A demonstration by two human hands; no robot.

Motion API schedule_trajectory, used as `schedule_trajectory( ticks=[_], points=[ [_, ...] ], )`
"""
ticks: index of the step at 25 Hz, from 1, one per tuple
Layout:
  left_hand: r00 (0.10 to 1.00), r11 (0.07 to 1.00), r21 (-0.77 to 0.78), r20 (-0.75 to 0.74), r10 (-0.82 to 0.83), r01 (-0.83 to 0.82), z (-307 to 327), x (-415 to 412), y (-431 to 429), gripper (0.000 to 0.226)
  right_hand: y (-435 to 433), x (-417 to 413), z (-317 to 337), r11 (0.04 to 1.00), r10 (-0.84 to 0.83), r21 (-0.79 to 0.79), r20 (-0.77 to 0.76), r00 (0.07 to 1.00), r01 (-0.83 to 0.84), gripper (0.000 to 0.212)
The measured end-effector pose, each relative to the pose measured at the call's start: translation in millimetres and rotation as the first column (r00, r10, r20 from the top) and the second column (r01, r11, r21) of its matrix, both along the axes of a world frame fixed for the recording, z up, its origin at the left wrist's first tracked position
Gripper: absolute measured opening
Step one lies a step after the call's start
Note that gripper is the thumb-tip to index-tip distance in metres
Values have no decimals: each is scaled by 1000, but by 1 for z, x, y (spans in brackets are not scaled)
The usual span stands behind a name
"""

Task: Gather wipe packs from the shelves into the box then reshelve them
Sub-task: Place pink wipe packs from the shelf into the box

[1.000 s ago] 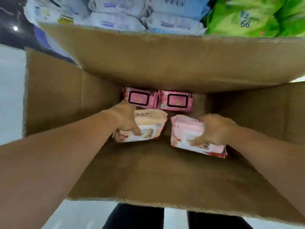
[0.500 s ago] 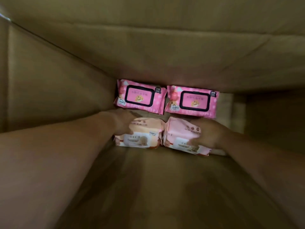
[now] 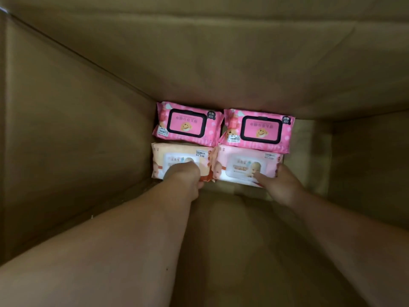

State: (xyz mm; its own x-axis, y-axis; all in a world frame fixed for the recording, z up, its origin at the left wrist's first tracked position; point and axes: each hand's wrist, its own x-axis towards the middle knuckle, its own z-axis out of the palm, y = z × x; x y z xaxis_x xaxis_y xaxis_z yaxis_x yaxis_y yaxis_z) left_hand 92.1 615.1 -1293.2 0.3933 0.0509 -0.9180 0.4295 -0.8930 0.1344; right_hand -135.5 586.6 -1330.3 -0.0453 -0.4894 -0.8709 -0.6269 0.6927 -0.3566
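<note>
Peach wipe pack sits under the left hand, whose fingers are curled over its near edge and clamped on it. Beside it, the right hand pinches the pale pink wipe pack, thumb flat on top and fingers wrapped round the right end. Those two packs lie flat, side by side and touching, on the floor of the cardboard box. Just beyond them, up against the far wall, lie the far-left bright pink pack and the far-right bright pink pack, lids up, touching each other and the near pair. All four sit in a tight block toward the box's far left corner, with a strip of bare cardboard on their right. Both forearms reach down into the box from the near side.
</note>
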Motion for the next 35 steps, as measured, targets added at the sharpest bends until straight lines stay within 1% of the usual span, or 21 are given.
schedule_trajectory(
  ticks=[1,3,4,5,6,7,8,10,13,15,16,17,20,22,25,29,31,32,35],
  points=[
    [999,1000,-9,44,21,-21,-1,-2,4,40,1,0,4,1000,23,16,16,1000,-23,58],
    [994,999,14,102,35,-36,7,0,8,44,-1,1,16,999,44,24,60,997,-45,40],
    [995,999,32,103,18,-22,14,3,6,40,-5,2,26,999,39,29,85,996,-42,30],
    [995,997,59,91,-50,44,26,7,2,35,-7,3,37,999,30,33,108,994,-34,22],
    [988,989,80,83,-133,126,41,10,-2,33,-10,4,52,999,7,36,120,993,-11,18],
    [972,975,77,87,-216,210,58,12,-9,32,-14,7,68,999,-37,41,120,992,32,21],
    [955,960,58,99,-279,275,80,10,-17,32,-18,12,88,995,-89,47,113,990,85,28],
    [930,933,-14,87,-358,360,133,-1,-31,28,-22,17,127,986,-162,52,92,982,158,36],
    [873,863,-138,76,-481,487,223,-24,-46,35,-29,22,210,983,-182,21,116,977,180,39],
    [848,821,-214,89,-523,529,282,-34,-54,31,-37,25,271,980,-197,-4,135,971,200,42],
    [844,808,-251,97,-528,534,316,-37,-58,28,-43,26,309,978,-201,-24,149,968,207,44],
    [851,800,-297,104,-515,521,346,-37,-61,29,-48,26,345,976,-208,-36,175,962,217,45],
    [878,781,-406,165,-448,475,450,-28,-80,49,-71,22,458,963,-194,-140,231,953,230,51],
    [872,736,-470,222,-435,487,528,-19,-98,51,-93,17,540,942,-185,-229,253,950,244,53],
    [859,636,-579,308,-408,510,639,-8,-125,40,-121,16,652,895,-126,-379,290,949,235,52],
    [842,456,-713,394,-369,533,763,3,-151,55,-147,25,781,809,-62,-524,376,925,267,52],
    [834,368,-754,436,-340,544,816,7,-161,57,-155,32,836,767,-30,-578,401,916,278,53],
    [827,340,-760,455,-329,554,835,8,-167,57,-161,35,858,744,-22,-602,410,912,289,53],
    [831,236,-807,471,-297,541,885,16,-183,54,-179,42,906,681,15,-679,390,921,276,51]
  ],
)
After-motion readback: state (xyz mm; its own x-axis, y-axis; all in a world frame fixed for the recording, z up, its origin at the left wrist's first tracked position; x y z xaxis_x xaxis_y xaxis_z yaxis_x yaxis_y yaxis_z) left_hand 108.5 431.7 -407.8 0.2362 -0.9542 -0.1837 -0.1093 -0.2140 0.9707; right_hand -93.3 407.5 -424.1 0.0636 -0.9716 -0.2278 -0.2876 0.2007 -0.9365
